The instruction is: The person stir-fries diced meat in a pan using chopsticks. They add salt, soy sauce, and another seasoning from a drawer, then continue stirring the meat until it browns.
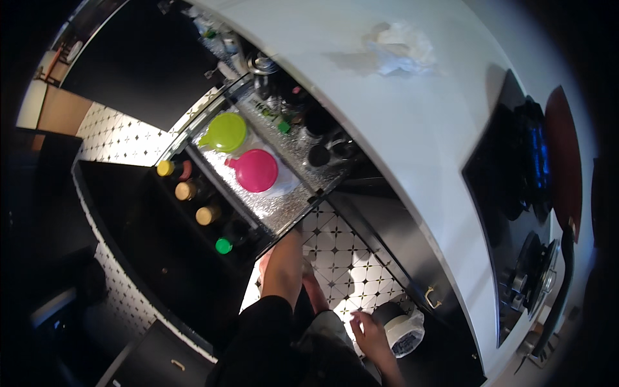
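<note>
My left forearm reaches down beside a black pull-out drawer (271, 213), and the hand is hidden below its edge. My right hand (371, 336) hangs low with fingers loosely bent, nothing visible in it, near a small bin with a white liner (407, 338). In the drawer, a container with a lime green lid (227, 132) stands beside one with a pink lid (257, 170), on a shiny silver liner. Bottles with a yellow cap (165, 168), beige caps (205, 215) and a green cap (224, 245) stand in the drawer's front row.
Jars and packets (319, 155) fill the drawer's back part. Above runs a white countertop (358, 96) with a crumpled white bag or paper (404, 48). A black cooktop (498, 159) and a pan with a long black handle (563, 285) are at the right. Patterned tiles (333, 251) cover the floor.
</note>
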Motion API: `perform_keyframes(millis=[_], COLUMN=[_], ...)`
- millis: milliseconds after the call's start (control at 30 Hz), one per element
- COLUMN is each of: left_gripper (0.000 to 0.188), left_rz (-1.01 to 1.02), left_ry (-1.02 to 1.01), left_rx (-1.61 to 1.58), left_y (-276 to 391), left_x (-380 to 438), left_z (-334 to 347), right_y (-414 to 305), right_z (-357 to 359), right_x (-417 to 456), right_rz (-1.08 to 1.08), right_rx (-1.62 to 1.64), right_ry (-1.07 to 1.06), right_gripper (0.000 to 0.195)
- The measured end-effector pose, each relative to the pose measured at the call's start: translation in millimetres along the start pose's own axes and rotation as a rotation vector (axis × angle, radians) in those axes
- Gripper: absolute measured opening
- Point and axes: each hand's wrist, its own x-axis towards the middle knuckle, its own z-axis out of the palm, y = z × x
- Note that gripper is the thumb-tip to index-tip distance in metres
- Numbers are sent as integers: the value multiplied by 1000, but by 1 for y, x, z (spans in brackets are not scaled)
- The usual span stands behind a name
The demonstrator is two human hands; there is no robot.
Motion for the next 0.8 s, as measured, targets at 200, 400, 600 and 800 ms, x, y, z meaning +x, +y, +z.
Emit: perform_keyframes(millis=[200, 400, 600, 800], left_gripper=[45, 44, 44, 34], left_rz=[91, 369, 533, 354], left_ry=[13, 0, -151, -439], left_rx=[13, -39, -324, -605], left_y=[2, 19, 27, 89], left_x=[-64, -193, -330, -383], left_z=[-35, -87, -195, -400], right_y=[-137, -256, -289, -292], right_z=[-34, 18, 122, 131], right_x=[97, 169, 232, 233], right_rz=[-548, -787, -670, -804], right_rx=[-78, -72, -450, -439], right_ry=[40, -3, -19, 113], right_gripper=[27, 42, 38, 16])
